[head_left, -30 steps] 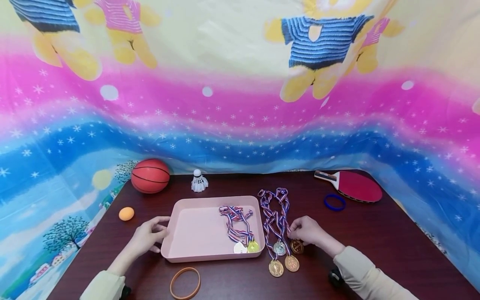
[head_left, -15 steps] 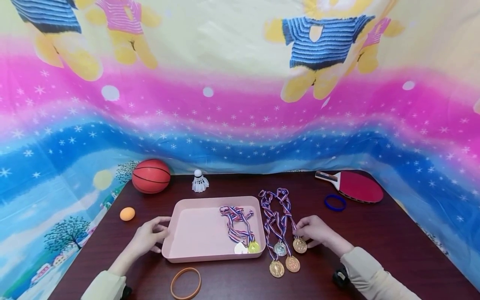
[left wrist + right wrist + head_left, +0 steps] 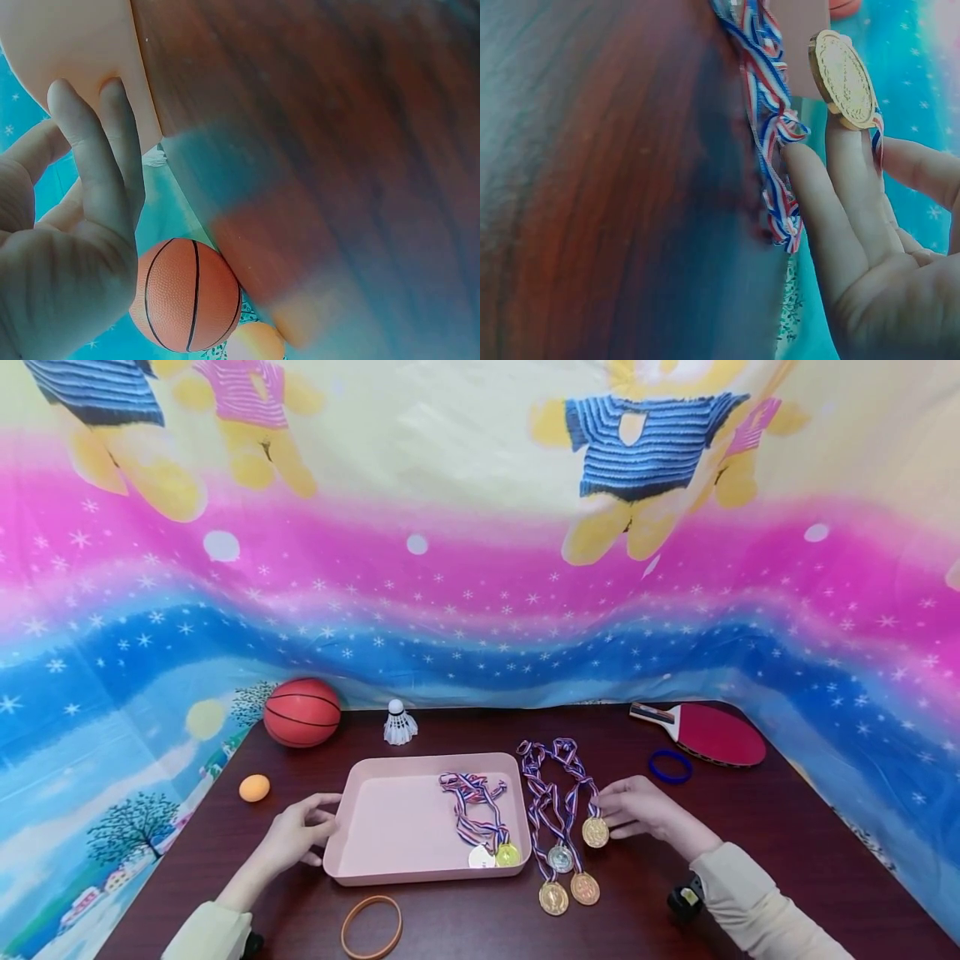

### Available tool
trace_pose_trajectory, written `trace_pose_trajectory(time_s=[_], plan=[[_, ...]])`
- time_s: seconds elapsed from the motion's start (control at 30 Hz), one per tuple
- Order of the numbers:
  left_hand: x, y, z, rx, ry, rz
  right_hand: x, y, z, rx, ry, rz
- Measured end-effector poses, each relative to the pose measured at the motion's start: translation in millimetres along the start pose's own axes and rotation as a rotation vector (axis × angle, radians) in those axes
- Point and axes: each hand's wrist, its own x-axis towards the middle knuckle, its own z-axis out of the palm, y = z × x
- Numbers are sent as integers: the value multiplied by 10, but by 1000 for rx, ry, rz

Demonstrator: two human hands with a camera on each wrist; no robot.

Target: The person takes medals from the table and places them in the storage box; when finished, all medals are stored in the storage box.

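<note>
My right hand (image 3: 648, 810) pinches the ribbon of a gold medal (image 3: 596, 832) just above its disc. In the right wrist view the gold medal (image 3: 844, 81) is raised in front of the fingers. Beside it several more medals lie on the table, among them a silver one (image 3: 560, 858) and a gold one (image 3: 553, 897), their striped ribbons (image 3: 547, 793) tangled together. My left hand (image 3: 296, 833) rests its fingers against the left wall of a pink tray (image 3: 390, 868); the left wrist view shows fingertips touching the tray (image 3: 82, 45). Inside the tray lie two medals (image 3: 507, 855) with ribbons, at the right.
An orange bangle (image 3: 371, 928) lies in front of the tray. Behind are a small basketball (image 3: 302, 712), a shuttlecock (image 3: 401, 723) and an orange ball (image 3: 254, 788). A blue ring (image 3: 670, 766) and a table tennis bat (image 3: 716, 735) lie at the right back.
My right hand has moved slightly right and away from me, lifting and turning the medal, whose disc now looks bright gold. The left hand and tray stay in place.
</note>
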Motion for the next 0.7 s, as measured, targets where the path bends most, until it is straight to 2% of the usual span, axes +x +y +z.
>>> trace_pose_trajectory(time_s=[0.37, 0.7], plan=[[4, -9, -3, -1, 3, -1, 23, -200, -42, 90, -70, -56], [7, -8, -1, -4, 2, -3, -57, -598, -221, 139, -73, -134]])
